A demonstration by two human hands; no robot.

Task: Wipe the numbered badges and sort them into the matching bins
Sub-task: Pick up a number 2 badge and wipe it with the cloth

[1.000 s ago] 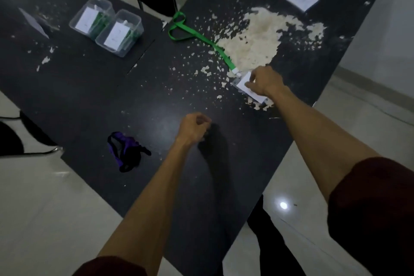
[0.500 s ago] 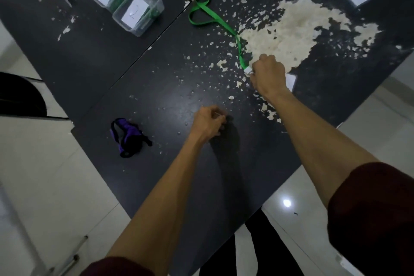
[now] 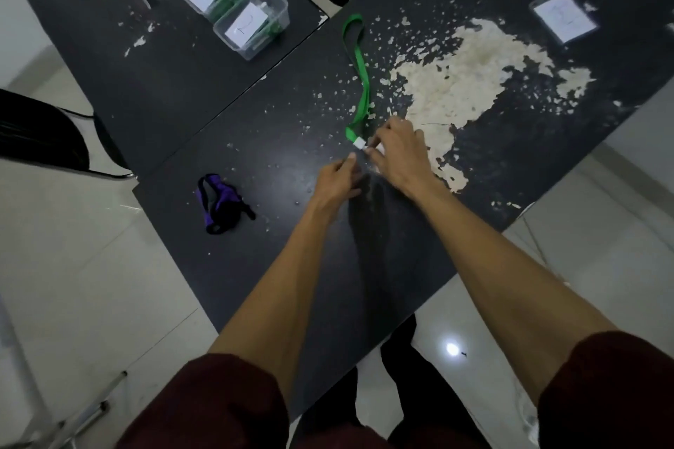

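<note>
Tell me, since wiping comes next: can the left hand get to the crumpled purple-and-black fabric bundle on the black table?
Probably yes. The left hand is by the green-lanyard badge that the right hand grips, and only bare black table lies between it and the crumpled purple-and-black fabric bundle on its left.

We see two dark tables: on the far one (image 3: 164, 76), two clear bins (image 3: 251, 22); on the near, flaking one (image 3: 255, 113), a green lanyard (image 3: 363, 84), a far badge (image 3: 563, 15) and a purple cloth (image 3: 222, 202).
</note>
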